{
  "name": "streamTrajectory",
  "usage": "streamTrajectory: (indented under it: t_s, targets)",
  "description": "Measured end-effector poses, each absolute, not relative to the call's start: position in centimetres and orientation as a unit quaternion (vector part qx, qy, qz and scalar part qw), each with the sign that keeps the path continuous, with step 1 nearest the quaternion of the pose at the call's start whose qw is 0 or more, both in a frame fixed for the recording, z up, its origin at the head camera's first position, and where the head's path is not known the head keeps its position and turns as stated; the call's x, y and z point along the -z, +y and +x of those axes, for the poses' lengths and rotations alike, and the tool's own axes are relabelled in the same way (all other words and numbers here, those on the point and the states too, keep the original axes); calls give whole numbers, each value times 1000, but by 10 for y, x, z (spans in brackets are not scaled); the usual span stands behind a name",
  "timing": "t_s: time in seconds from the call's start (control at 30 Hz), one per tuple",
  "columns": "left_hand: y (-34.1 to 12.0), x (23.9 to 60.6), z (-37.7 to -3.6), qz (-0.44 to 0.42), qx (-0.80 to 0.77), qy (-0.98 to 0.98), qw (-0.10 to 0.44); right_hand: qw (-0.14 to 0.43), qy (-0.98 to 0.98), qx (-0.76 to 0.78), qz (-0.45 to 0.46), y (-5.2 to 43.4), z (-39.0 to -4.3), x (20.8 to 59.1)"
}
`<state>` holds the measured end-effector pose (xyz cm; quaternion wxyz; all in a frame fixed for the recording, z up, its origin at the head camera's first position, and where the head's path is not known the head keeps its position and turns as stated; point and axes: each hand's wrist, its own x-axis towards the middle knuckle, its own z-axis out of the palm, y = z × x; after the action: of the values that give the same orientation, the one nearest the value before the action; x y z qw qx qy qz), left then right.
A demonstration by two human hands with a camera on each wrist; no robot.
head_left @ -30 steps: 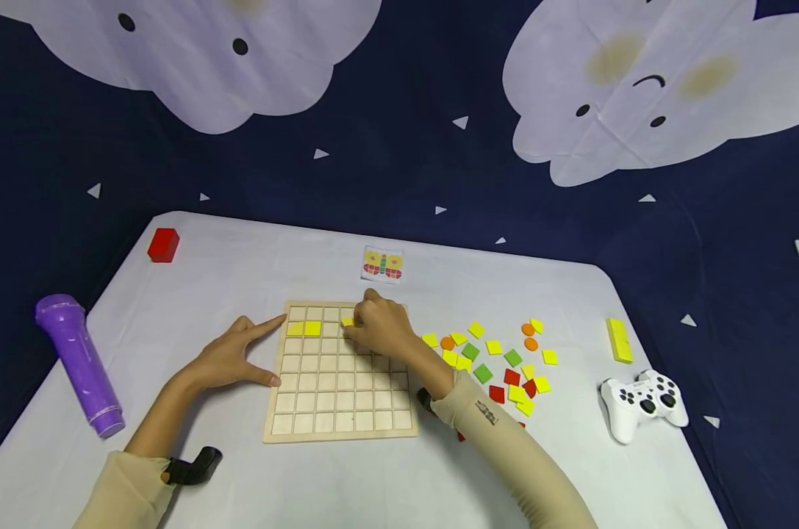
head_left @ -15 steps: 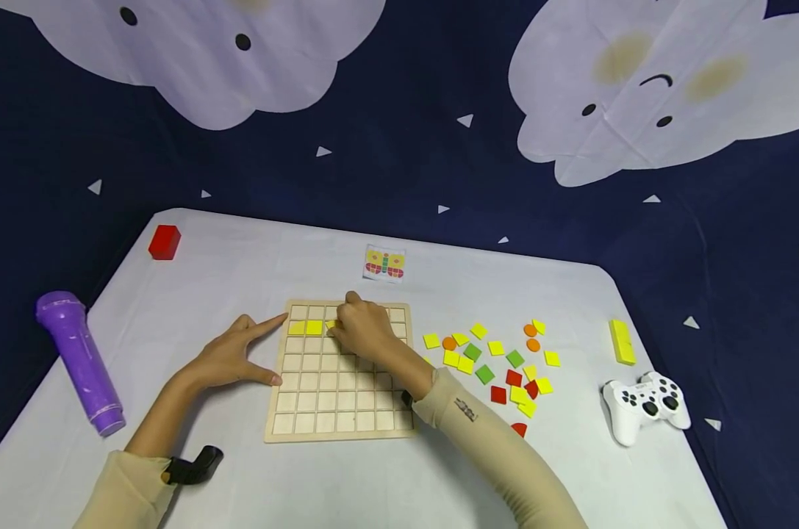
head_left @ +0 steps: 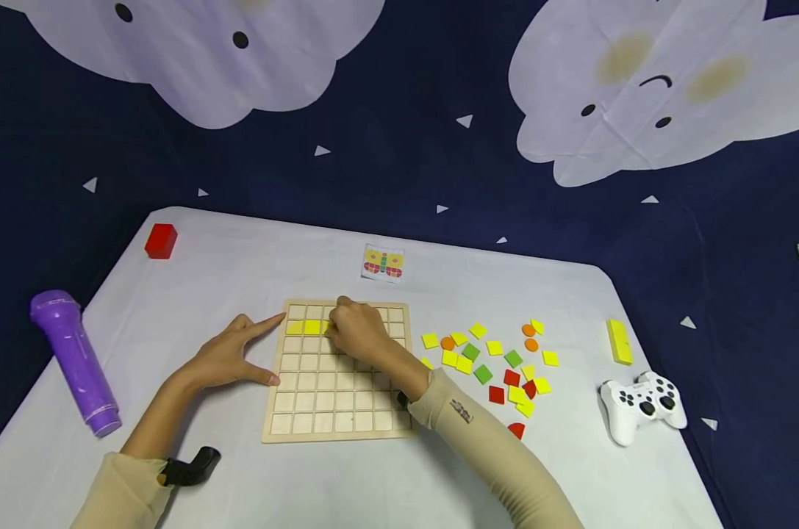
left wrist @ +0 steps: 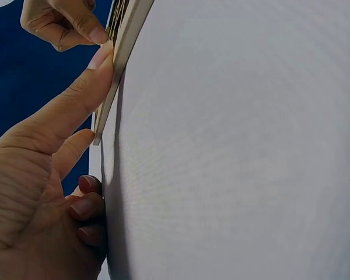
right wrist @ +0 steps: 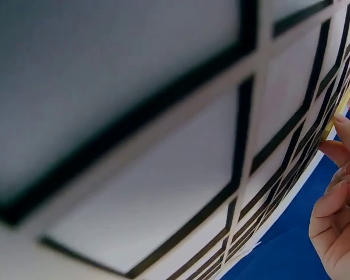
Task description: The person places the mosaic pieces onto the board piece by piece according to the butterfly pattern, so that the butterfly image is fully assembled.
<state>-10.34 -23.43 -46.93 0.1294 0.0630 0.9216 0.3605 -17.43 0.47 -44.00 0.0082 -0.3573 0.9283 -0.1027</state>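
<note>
A person works at a white table, where a stiff wooden grid board lies mid-surface with bare room along the near edge. The left hand, fingers spread flat, braces the board's left edge. The right hand pinches a thin, light-looking yellow tile over the board's second row, beside a placed tile.

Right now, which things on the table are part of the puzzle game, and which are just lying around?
Part of the game: wooden grid board, yellow tiles in it, loose coloured tiles, butterfly picture card.

Just lying about: purple microphone, red block, yellow block, white game controller.
</note>
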Motion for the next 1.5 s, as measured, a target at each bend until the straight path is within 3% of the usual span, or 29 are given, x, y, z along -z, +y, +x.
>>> streamTrajectory:
  t_s: [0.27, 1.13, 1.5]
  targets:
    - [-232, 470, -103, 62, -362, 921, 129, 67, 930, 128, -339, 25, -175, 431]
    - [-231, 467, -103, 49, -350, 926, 133, 14, 957, 133, -258, 173, -180, 421]
    - [-231, 466, -103, 53, -351, 925, 134, 58, 951, 140, -268, 207, -180, 430]
